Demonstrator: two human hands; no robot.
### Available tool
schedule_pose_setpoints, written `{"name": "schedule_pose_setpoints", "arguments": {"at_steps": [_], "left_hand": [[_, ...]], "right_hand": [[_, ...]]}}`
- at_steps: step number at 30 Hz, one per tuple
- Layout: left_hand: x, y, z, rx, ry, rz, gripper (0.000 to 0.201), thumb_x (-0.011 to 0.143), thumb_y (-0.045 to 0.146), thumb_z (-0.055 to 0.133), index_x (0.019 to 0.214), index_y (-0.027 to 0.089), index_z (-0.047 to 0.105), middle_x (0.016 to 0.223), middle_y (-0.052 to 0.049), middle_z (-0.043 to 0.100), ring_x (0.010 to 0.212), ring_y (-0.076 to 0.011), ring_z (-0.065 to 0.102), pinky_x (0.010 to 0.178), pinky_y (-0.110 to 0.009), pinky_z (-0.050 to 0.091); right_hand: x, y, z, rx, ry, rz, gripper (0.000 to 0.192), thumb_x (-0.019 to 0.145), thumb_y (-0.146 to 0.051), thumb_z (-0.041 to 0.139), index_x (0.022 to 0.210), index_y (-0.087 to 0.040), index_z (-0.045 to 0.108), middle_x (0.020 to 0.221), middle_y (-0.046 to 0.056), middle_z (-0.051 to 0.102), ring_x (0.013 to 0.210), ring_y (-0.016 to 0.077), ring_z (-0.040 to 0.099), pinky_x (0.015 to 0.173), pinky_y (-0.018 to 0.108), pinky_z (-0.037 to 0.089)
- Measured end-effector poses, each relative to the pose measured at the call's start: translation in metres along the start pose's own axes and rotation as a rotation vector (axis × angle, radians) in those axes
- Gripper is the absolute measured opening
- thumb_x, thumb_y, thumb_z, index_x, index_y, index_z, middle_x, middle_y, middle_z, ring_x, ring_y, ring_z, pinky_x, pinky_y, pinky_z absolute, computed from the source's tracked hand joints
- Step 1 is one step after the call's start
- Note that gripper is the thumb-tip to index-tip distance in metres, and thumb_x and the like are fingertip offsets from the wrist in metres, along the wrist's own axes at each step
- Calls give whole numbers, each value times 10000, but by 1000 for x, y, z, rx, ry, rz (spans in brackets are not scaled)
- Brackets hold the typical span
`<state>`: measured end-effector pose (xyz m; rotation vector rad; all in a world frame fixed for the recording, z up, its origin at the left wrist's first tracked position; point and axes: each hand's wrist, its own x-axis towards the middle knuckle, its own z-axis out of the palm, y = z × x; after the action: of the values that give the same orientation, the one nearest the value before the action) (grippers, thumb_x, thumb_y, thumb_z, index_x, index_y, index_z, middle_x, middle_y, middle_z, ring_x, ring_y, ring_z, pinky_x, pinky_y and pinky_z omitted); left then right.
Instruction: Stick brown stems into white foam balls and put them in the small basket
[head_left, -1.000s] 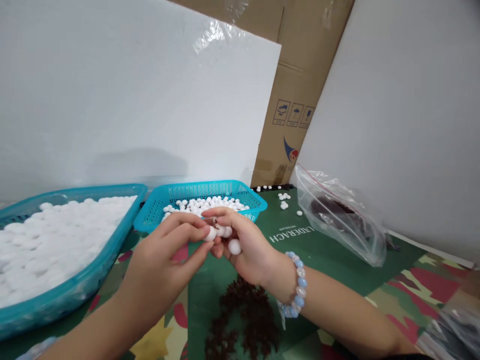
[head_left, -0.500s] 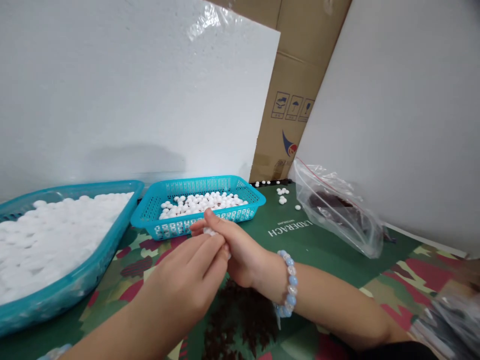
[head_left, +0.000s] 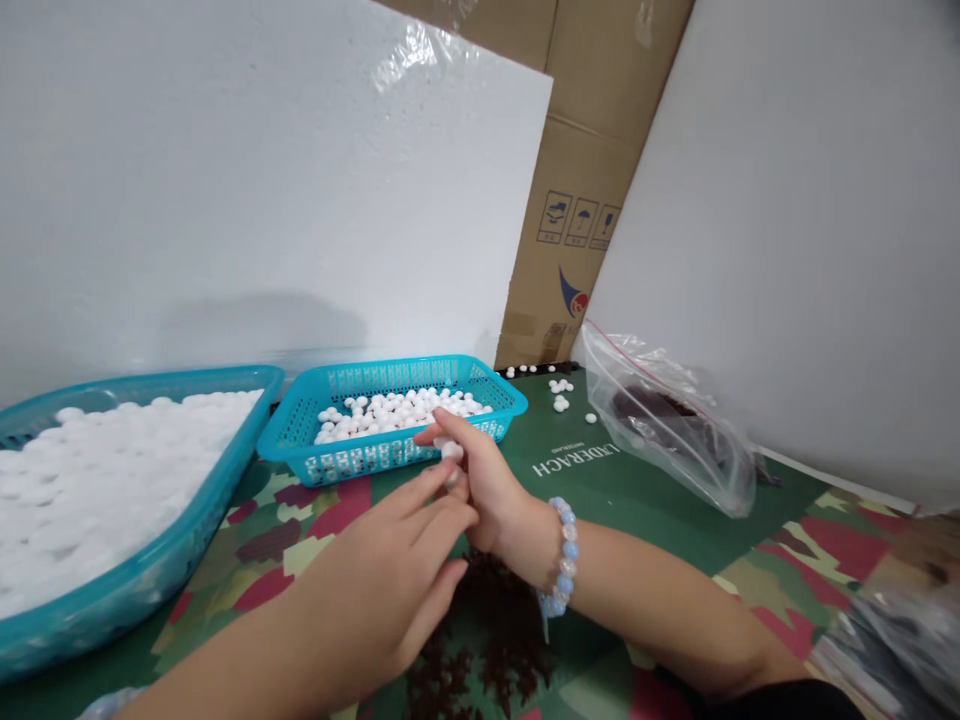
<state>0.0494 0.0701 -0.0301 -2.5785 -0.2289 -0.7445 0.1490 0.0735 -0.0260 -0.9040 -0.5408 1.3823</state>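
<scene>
Several small white balls point(head_left: 450, 451) sit in my right hand point(head_left: 487, 478), which is curled around them, its thumb pointing up. My left hand point(head_left: 405, 565) meets it from the left. Its fingertips touch the right fingers beside the balls, and its thumb stands apart below. Whether anything is between the left fingertips is hidden. Beneath both hands lies a heap of small dark brown pieces point(head_left: 517, 650). Just beyond them stands a small blue plastic basket point(head_left: 337, 468), holding many similar white balls point(head_left: 405, 408).
A larger blue basket point(head_left: 202, 515) heaped with white balls point(head_left: 97, 500) stands at left. Loose white balls point(head_left: 560, 403) lie on the patterned green covering point(head_left: 577, 480). A clear zip bag point(head_left: 675, 440) with brown contents lies at right. White panels point(head_left: 262, 180) and cardboard point(head_left: 592, 130) wall the back.
My left fingers have loosened from their pinch and spread, its thumb dropping away. More of the white balls in my right hand now shows. The view has shifted slightly.
</scene>
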Motion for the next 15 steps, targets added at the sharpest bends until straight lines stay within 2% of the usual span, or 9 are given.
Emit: {"name": "schedule_pose_setpoints", "arguments": {"at_steps": [7, 12, 15], "left_hand": [[-5, 0, 5, -145, -5, -82, 237, 687, 92, 271, 851, 121, 440, 907, -76, 554, 971, -183, 412, 811, -314, 364], [-3, -2, 2, -292, -93, -186, 186, 673, 115, 316, 799, 135, 451, 979, -105, 521, 970, -200, 411, 770, -328, 391], [-2, -5, 2, -419, -40, -281, 118, 665, 139, 341, 716, 167, 443, 934, -81, 551, 933, -176, 449, 756, -302, 403]], "right_hand": [[3, -1, -1, 53, -69, -55, 157, 632, -146, 422, 477, -146, 447, 412, -67, 466, 319, 15, 372, 367, 147, 263], [6, -2, -4, 70, -130, -15, 158, 672, -187, 378, 631, -167, 529, 414, -51, 486, 304, 33, 378, 351, 156, 266], [7, -3, -4, 87, -158, 1, 152, 682, -215, 383, 728, -196, 527, 397, -68, 463, 280, 27, 344, 338, 150, 252]]}}
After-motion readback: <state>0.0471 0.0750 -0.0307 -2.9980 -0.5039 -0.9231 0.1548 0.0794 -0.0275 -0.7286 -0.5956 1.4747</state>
